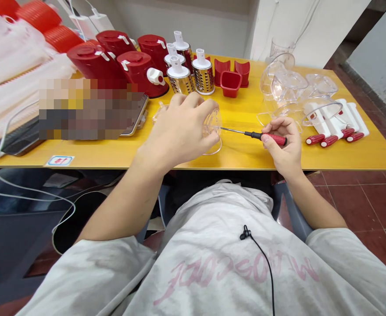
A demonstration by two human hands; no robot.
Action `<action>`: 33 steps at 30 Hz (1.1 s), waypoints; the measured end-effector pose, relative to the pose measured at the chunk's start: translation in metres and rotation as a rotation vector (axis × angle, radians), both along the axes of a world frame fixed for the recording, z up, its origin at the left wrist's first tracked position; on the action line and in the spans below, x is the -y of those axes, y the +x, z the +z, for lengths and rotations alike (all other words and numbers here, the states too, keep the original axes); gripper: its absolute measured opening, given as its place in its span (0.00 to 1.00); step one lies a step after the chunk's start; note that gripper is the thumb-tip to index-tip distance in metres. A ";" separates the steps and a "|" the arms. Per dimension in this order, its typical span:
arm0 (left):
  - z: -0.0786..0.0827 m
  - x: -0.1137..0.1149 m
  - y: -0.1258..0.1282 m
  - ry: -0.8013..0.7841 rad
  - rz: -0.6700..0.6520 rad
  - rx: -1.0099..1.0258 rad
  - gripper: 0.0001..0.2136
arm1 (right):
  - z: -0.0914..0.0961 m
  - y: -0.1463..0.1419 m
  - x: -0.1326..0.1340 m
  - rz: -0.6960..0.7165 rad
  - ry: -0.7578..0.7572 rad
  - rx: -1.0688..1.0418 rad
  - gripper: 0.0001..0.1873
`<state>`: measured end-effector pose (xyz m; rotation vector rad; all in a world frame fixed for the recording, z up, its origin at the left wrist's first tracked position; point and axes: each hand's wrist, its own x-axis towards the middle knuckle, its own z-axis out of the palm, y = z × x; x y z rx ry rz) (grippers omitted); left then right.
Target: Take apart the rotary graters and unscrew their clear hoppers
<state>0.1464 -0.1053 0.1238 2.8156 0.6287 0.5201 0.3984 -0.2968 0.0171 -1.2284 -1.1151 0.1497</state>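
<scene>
My left hand (189,127) is wrapped around a clear plastic part (213,122) just above the table's front half; much of the part is hidden by the fingers. From the right, my right hand (283,145) grips a screwdriver (267,137) by its red and black handle. The thin metal shaft points left, and its tip reaches the clear part near my left thumb. Beyond my left hand stand several metal grater drums (203,74) with white stems. Red square cups (230,83) sit to the right of the drums.
Red machine bodies (140,72) stand at the back left, beside a phone-like device (136,115) and a blurred patch. Clear plastic housings (288,83) pile up at the right, near white handles with red grips (329,127). A white cable (25,193) hangs off the left edge.
</scene>
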 end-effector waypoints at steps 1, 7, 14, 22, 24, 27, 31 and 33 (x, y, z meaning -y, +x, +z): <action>0.000 0.000 0.000 -0.008 0.002 0.000 0.28 | 0.000 0.000 0.000 0.002 0.004 -0.001 0.29; 0.002 0.001 -0.001 -0.032 0.004 -0.017 0.34 | 0.003 -0.005 0.000 0.005 0.025 0.023 0.28; 0.003 0.001 0.001 -0.023 0.013 -0.038 0.31 | 0.002 0.000 0.001 -0.010 0.024 0.063 0.31; -0.001 -0.003 -0.001 0.011 -0.019 0.016 0.27 | -0.001 0.001 0.001 -0.009 0.077 0.150 0.27; -0.001 -0.004 -0.001 0.016 -0.023 0.008 0.26 | 0.001 0.000 0.005 -0.054 0.014 0.181 0.25; -0.001 -0.004 0.000 0.020 -0.023 0.010 0.26 | 0.006 0.000 0.011 -0.094 -0.096 0.206 0.25; -0.003 -0.005 0.000 -0.006 -0.020 0.015 0.29 | 0.007 0.000 0.011 -0.110 -0.071 0.224 0.26; -0.004 -0.004 0.000 -0.003 -0.019 0.017 0.29 | 0.006 -0.001 0.009 -0.118 -0.018 0.232 0.27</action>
